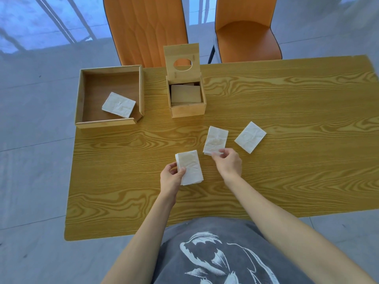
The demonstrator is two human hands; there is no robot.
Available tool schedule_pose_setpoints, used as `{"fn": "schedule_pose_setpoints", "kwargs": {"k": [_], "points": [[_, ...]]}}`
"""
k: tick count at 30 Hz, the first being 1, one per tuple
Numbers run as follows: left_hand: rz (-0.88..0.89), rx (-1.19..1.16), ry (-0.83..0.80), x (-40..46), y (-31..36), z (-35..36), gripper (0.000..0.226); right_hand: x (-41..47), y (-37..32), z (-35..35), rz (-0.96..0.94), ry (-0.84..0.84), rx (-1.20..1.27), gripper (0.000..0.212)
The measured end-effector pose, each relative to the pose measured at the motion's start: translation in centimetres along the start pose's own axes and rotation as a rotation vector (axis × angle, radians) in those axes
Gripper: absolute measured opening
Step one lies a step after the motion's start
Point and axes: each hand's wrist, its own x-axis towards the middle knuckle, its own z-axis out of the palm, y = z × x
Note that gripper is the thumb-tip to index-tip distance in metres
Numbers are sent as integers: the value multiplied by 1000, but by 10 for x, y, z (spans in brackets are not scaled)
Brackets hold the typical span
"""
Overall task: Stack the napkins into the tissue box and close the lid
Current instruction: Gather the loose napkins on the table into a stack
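Observation:
The wooden tissue box (187, 111) stands at the table's far middle. Its lid (182, 62), which has a round hole, is tipped upright, and folded napkins lie inside. My left hand (171, 178) grips the left edge of a folded white napkin (190, 168) in front of me. My right hand (227, 161) pinches the near corner of a second napkin (216, 139). A third napkin (250, 136) lies loose on the table to the right. A fourth napkin (119, 104) rests inside the wooden tray (79, 101) at the far left.
The wood-grain table (287, 160) extends wide to the right. Two orange chairs (146, 31) stand behind its far edge. The tray overhangs the table's left corner. Grey floor surrounds the table.

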Motion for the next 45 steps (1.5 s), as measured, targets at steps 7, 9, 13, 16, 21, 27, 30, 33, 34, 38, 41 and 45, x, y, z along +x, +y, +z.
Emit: {"fn": "schedule_pose_setpoints", "kwargs": {"k": [7,9,13,16,21,27,30,33,34,38,41,45], "points": [[3,-16,34,9,13,-2,37,14,-22,10,80,110,28,58],[-4,-10,37,12,16,-2,32,15,-26,13,115,121,0,63],[-10,10,31,16,23,-3,31,18,-28,15,129,125,-74,54],[-12,20,23,17,25,-5,34,19,-26,16,121,122,-102,47],[-23,32,14,20,22,-9,29,21,-25,17,102,113,-109,37],[-35,26,-7,17,19,-14,37,16,-24,14,59,106,-78,24],[-54,27,-13,15,16,-17,40,12,-18,9,6,93,-67,18],[-55,5,-21,10,13,-19,39,4,-8,3,-109,82,-62,19],[-55,-2,-23,10,12,-20,39,2,-5,2,-126,78,-43,20],[-67,-5,-28,5,7,-24,39,-7,11,-1,-106,17,130,28],[-65,-18,-33,1,5,-25,37,-16,17,1,-96,-179,171,28],[-76,-35,-42,-3,3,-25,33,-31,21,13,-163,-390,181,22]]}}
